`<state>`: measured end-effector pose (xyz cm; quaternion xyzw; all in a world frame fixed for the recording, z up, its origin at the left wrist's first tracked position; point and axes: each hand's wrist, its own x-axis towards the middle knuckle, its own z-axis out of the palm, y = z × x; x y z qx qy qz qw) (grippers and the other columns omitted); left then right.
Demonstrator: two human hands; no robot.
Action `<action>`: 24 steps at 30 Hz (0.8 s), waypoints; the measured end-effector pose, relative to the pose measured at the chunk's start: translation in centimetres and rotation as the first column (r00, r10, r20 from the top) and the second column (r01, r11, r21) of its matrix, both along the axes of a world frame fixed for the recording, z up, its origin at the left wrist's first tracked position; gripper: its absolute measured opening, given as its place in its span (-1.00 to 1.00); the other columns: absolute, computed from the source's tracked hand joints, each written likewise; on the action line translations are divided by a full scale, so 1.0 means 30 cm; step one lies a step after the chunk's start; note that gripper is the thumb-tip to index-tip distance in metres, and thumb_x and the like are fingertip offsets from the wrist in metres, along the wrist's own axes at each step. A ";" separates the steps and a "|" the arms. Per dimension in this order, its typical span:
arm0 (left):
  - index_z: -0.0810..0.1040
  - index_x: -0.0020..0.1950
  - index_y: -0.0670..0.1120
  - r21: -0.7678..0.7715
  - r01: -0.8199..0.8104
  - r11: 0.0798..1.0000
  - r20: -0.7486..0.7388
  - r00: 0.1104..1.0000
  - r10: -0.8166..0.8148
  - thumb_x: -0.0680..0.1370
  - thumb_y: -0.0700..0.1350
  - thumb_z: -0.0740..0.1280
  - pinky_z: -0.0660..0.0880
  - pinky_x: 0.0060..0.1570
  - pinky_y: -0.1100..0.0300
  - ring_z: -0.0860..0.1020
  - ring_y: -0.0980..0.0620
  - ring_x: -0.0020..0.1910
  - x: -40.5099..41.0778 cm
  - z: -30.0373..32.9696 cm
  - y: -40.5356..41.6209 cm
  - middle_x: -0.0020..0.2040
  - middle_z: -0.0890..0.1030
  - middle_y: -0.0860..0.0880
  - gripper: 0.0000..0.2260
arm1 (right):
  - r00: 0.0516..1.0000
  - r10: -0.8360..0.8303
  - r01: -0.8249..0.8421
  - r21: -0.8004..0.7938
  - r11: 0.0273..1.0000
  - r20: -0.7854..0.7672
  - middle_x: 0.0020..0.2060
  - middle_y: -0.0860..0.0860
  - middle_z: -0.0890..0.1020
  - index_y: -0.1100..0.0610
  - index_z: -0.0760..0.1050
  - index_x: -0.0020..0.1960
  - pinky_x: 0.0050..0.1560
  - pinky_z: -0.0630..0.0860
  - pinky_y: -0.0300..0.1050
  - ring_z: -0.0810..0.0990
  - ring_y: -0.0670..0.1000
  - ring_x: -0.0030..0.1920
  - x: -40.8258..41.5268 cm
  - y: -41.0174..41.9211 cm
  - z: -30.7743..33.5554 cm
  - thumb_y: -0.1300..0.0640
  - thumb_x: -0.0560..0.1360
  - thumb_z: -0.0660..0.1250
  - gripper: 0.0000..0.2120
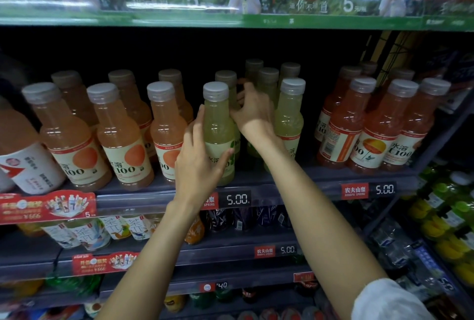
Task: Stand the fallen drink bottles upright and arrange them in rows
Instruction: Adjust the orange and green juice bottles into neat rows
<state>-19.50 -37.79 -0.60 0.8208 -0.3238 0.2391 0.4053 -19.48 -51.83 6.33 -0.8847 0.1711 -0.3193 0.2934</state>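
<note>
A pale green lemon drink bottle [218, 124] stands upright at the front edge of the middle shelf [295, 181]. My left hand [198, 163] grips its lower body, thumb across the label. My right hand [252, 111] reaches past it and holds the green bottle just behind [227, 81], fingers curled round its neck. More green bottles [289, 114] stand upright to the right, in rows going back. Orange drink bottles [118, 134] stand in rows on the left.
Pink grapefruit bottles [379, 127] fill the shelf's right end. A big white-labelled bottle [23, 155] stands at far left. Price tags [237, 199] run along the shelf lip. Lower shelves hold tea bottles [89, 232] and dark cans [243, 217]. A side rack [446, 229] holds yellow-green bottles.
</note>
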 end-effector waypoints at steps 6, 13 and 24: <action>0.11 0.55 -0.10 -0.033 0.029 0.999 -0.001 1.000 -0.029 0.42 0.02 0.50 0.47 -0.06 0.16 0.49 -0.01 0.05 0.002 0.005 0.005 0.31 0.45 -0.15 -0.16 | 0.999 0.029 -0.030 -0.018 0.999 -0.022 0.12 0.11 0.59 0.14 0.45 0.28 -0.10 0.43 -0.19 0.58 0.07 0.06 -0.016 -0.018 -0.010 0.05 0.58 0.24 -0.68; 0.10 0.55 -0.12 -0.025 0.073 0.997 0.010 0.997 -0.073 0.42 0.01 0.50 0.41 -0.01 0.21 0.40 0.10 0.10 0.005 0.009 0.004 0.35 0.42 -0.13 -0.16 | 0.992 0.117 -0.113 0.089 0.990 -0.039 0.24 0.08 0.55 0.12 0.35 0.39 0.00 0.35 -0.24 0.52 0.08 0.21 -0.009 -0.008 -0.008 0.12 0.59 0.22 -0.62; 0.07 0.54 -0.12 -0.057 0.065 0.996 0.050 0.997 -0.062 0.46 -0.01 0.45 0.35 0.12 0.32 0.38 -0.03 0.36 0.000 -0.023 -0.013 0.43 0.35 -0.13 -0.21 | 0.971 0.233 -0.221 0.167 0.961 -0.052 0.32 0.07 0.48 0.06 0.24 0.46 0.14 0.39 -0.21 0.48 0.05 0.27 -0.058 -0.010 -0.042 0.15 0.62 0.14 -0.60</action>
